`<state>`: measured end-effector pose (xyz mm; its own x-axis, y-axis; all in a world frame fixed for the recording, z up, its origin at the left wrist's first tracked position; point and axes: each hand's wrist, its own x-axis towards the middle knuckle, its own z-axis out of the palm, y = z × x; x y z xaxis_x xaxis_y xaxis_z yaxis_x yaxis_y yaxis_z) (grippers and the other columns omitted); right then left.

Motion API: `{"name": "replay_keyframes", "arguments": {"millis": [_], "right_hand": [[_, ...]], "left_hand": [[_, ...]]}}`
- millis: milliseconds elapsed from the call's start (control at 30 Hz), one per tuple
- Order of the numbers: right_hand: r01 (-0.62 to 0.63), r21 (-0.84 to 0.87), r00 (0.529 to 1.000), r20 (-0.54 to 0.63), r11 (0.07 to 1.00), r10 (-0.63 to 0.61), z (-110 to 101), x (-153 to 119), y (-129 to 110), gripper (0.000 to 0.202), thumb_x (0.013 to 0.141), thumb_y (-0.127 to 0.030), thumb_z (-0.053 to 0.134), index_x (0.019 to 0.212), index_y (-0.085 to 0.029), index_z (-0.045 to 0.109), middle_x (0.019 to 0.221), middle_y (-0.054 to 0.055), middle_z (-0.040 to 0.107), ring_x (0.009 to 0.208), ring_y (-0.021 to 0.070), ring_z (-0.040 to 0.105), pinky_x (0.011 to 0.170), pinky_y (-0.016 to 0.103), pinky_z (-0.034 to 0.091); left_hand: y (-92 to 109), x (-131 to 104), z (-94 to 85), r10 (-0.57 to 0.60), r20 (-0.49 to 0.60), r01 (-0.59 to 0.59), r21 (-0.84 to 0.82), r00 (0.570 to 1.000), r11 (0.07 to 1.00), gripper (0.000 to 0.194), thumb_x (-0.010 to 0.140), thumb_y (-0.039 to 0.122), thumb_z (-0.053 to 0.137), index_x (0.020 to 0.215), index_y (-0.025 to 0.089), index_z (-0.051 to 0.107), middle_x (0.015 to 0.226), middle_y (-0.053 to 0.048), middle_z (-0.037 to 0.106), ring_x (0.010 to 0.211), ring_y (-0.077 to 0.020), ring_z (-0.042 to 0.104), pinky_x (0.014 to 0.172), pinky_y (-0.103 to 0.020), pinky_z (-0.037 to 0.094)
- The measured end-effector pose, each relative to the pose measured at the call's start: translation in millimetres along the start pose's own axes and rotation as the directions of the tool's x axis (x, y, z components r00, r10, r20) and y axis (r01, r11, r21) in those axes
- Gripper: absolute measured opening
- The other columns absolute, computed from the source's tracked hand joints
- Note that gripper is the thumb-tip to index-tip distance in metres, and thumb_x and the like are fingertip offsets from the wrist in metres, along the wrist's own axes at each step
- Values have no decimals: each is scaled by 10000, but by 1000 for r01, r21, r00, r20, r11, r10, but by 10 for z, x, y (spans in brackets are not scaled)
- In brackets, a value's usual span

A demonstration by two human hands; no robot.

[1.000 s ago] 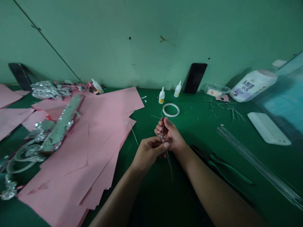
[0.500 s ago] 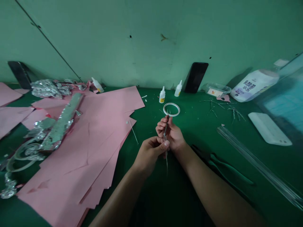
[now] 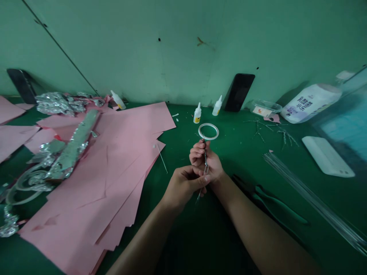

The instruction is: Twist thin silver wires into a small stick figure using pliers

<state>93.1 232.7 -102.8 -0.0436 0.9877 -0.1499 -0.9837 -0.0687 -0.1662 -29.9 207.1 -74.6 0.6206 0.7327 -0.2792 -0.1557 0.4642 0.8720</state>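
Observation:
A thin length of twisted wire [image 3: 205,157] stands between my two hands, twisted tight at its upper part and splitting into separate strands lower down. My right hand [image 3: 210,162] grips its upper end between thumb and fingers. Lower on the strands, my left hand [image 3: 186,185] pinches them between thumb and forefinger; the loose ends poke out below. Just beyond my fingertips lies a white ring of tape [image 3: 208,131]. Pliers with green handles [image 3: 266,198] rest beside my right forearm, partly hidden by it.
Pink paper sheets [image 3: 114,160] and crumpled foil [image 3: 57,104] spread over the left. Small glue bottles [image 3: 197,114] and a phone [image 3: 239,93] stand by the wall. To the right are branched wire pieces [image 3: 258,128], a bundle of straight wires [image 3: 309,198], a white bottle [image 3: 311,102] and a white case [image 3: 327,156].
My left thumb has shifted slightly right, and the lower wire strands have swung so their ends now point down-left. My right hand keeps its hold. The view has shifted a little.

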Motion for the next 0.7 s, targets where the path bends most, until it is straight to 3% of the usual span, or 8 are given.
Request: {"name": "replay_keyframes", "arguments": {"millis": [267, 400, 533, 700], "right_hand": [[-37, 58, 999, 36, 998, 35, 15, -6, -5, 346, 559, -169, 938, 772, -201, 668, 636, -113, 615, 558, 1, 542, 534, 84, 496], [-4, 25, 1000, 21, 1000, 4, 25, -10, -8, 355, 546, -180, 945, 759, -198, 662, 631, -109, 604, 553, 6, 533, 532, 100, 493], [42, -58, 999, -8, 997, -42, 34, -17, 0, 344, 560, -214, 942, 760, -200, 662, 647, -98, 592, 564, 19, 524, 545, 135, 494], [187, -299, 980, -15, 936, -200, 24, -1, 43, 295, 618, -294, 908, 750, -209, 657, 645, -79, 565, 578, 50, 500, 559, 196, 468]], "left_hand": [[-16, -6, 11, -8, 5, 8, 3, 1000, 1000, 278, 707, 302, 820, 700, 129, 603, 555, 12, 614, 477, -91, 569, 504, -219, 472], [0, 0, 18, -44, 0, 44, -27, 999, 999, 315, 687, 274, 841, 822, 125, 599, 628, 8, 643, 545, -114, 635, 549, -225, 518], [10, 10, 24, -1, -44, 1, -15, 999, 1000, 353, 703, 279, 827, 921, 114, 604, 718, -10, 662, 616, -130, 668, 613, -252, 558], [-23, -9, 30, 146, -127, -113, 238, 981, 965, 347, 796, 282, 732, 1083, 114, 632, 762, -21, 677, 588, -119, 633, 559, -239, 527]]}}
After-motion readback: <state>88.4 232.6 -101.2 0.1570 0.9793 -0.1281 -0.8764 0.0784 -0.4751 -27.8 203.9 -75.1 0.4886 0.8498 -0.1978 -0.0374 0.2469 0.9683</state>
